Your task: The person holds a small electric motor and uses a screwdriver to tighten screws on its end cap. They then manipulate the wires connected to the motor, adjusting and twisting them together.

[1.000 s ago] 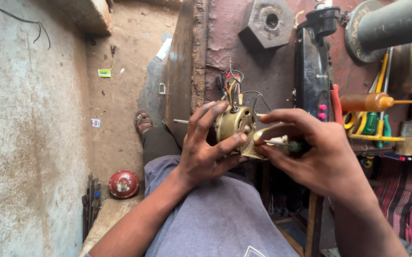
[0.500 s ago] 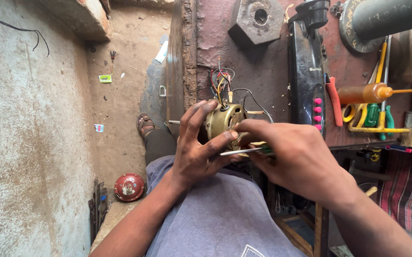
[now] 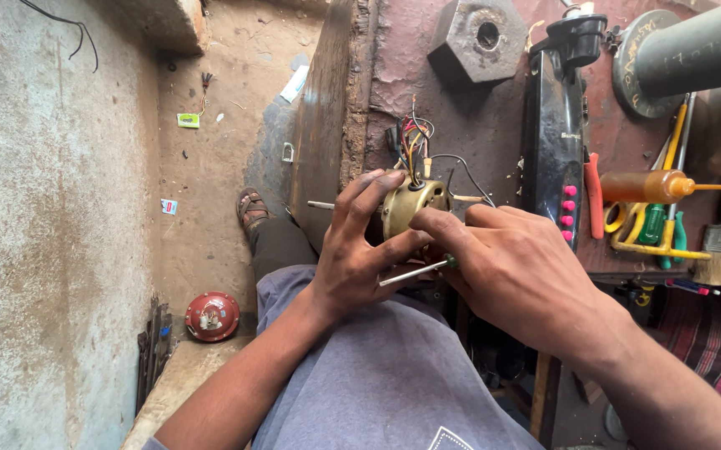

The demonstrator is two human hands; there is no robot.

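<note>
Between both hands [image 3: 360, 258], brass-coloured motor [image 3: 406, 208].

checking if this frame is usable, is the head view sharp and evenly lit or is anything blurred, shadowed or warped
Head view: soft daylight, no harsh glare; the left hand, right hand and brass motor are sharp; the wall at left looks pale and slightly washed out; under the bench by the lap it is dark; the bench edge leans, a sign of wide-angle distortion.

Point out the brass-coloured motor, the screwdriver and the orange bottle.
brass-coloured motor [image 3: 406, 208], head view, on its round housing.
screwdriver [image 3: 410, 273], head view, on the bare metal shaft.
orange bottle [image 3: 640, 187], head view, on its body.
</note>
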